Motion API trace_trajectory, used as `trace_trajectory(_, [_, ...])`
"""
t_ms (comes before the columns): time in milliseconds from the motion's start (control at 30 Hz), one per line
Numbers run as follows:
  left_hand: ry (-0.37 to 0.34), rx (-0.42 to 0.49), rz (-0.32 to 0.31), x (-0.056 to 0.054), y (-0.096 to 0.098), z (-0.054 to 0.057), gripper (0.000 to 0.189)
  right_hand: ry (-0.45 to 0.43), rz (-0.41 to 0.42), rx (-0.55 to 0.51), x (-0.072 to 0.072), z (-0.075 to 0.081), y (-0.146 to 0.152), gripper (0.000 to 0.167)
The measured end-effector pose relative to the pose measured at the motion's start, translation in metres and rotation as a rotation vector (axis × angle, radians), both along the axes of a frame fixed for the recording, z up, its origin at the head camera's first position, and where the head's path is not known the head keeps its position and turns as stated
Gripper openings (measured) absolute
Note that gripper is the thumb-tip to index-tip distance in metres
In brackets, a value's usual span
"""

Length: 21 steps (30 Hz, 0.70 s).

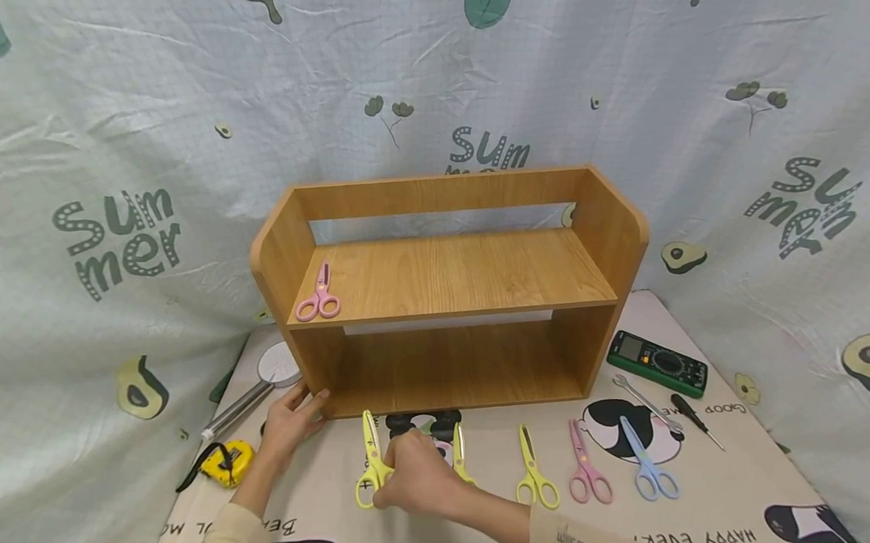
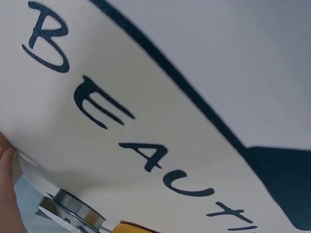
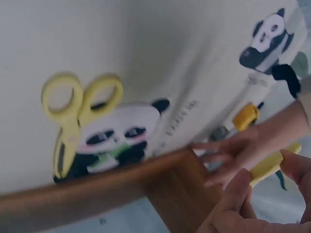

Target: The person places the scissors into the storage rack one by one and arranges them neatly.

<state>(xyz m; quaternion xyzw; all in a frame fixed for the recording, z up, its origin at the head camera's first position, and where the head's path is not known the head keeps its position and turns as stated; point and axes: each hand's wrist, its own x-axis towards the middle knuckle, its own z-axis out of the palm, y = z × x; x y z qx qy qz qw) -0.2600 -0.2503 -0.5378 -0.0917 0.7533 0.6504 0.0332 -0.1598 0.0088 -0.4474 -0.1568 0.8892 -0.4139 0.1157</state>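
My right hand point(image 1: 420, 476) pinches yellow scissors point(image 1: 371, 457) by a handle, their blades pointing toward the shelf; a yellow edge shows between thumb and fingers in the right wrist view. At the lower left corner of the wooden shelf point(image 1: 453, 268), my left hand point(image 1: 290, 428) touches the side panel, its fingers fairly straight. Another pair of yellow scissors point(image 3: 80, 114) lies just past my right hand, its handles partly hidden in the head view. On the upper board, at the left end, rest pink scissors point(image 1: 320, 296).
Right of my hand lie more yellow scissors point(image 1: 533, 473), pink scissors point(image 1: 587, 468) and blue scissors point(image 1: 646, 463). A multimeter point(image 1: 657, 363), wrench point(image 1: 645, 401) and screwdriver point(image 1: 695, 418) are beside the shelf. Leftward are a tape measure point(image 1: 228, 463) and a silver-handled round tool point(image 1: 239, 409).
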Motion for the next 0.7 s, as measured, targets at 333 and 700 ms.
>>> trace_trajectory(333, [0.001, -0.002, 0.013, 0.0, 0.0, 0.001, 0.075, 0.094, 0.077, 0.023, -0.006, 0.08, 0.02, 0.022])
trace_trajectory(700, [0.009, 0.012, 0.021, 0.0, 0.002, 0.002, 0.073, 0.158, 0.075, 0.083, -0.047, 0.146, 0.025, 0.025])
